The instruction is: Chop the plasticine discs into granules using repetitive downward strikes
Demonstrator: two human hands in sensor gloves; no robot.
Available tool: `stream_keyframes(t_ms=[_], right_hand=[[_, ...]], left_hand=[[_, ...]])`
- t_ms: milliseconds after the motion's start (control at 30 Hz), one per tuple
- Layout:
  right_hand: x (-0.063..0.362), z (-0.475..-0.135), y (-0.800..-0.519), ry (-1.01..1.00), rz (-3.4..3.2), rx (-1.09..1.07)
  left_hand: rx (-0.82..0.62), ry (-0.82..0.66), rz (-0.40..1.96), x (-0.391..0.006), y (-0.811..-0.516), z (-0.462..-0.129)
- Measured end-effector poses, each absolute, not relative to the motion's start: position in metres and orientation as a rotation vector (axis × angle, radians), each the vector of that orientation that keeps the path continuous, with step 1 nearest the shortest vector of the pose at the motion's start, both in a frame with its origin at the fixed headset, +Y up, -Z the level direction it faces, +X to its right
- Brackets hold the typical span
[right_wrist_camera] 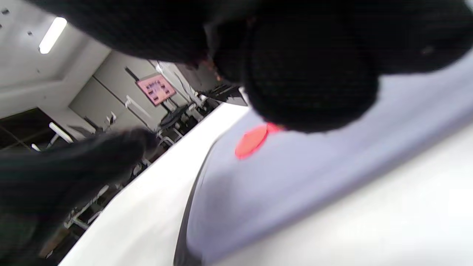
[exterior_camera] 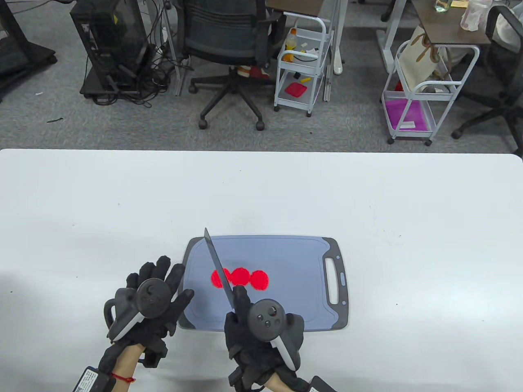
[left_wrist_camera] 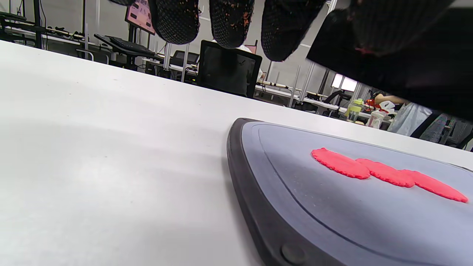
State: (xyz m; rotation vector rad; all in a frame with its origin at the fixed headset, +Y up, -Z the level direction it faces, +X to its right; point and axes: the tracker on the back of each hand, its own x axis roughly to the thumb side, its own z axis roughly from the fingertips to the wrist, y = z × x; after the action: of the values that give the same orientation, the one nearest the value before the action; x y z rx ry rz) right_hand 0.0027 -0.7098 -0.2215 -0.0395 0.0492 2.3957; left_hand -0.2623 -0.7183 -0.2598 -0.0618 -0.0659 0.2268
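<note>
1. Right hand, nearest cam, grips the knife handle; blade runs away from it, tilted up-left, crossing over the leftmost of the discs.
2. Left hand w/ fingers spread, holding nothing, at the cutting board's left edge; contact w/ it can't tell.
3. Three red discs lie flat mid-board in a left-right row, edges touching, uncut.
4. Row axis runs roughly across the blade, so strikes likely start at the left disc. Right hand nearer.

Beyond my white counter, grey carpet stretches under a black office chair, a computer tower amid tangled cables, and two white wheeled carts, as a ceiling strip light glows overhead.
</note>
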Motion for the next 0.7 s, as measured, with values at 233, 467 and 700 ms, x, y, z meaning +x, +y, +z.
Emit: stream_keyframes(t_ms=[233, 467, 700], right_hand=[[0.042, -0.262, -0.714, 0.052, 2.546, -0.206], [0.053, -0.255, -0.733, 0.046, 2.569, -0.263], [0.05, -0.257, -0.738, 0.085, 2.584, -0.266]], left_hand=[[-0.066, -0.067, 0.228, -0.262, -0.719, -0.26], [-0.067, -0.077, 0.225, -0.259, -0.719, -0.259], [-0.07, -0.07, 0.226, -0.261, -0.72, -0.26]])
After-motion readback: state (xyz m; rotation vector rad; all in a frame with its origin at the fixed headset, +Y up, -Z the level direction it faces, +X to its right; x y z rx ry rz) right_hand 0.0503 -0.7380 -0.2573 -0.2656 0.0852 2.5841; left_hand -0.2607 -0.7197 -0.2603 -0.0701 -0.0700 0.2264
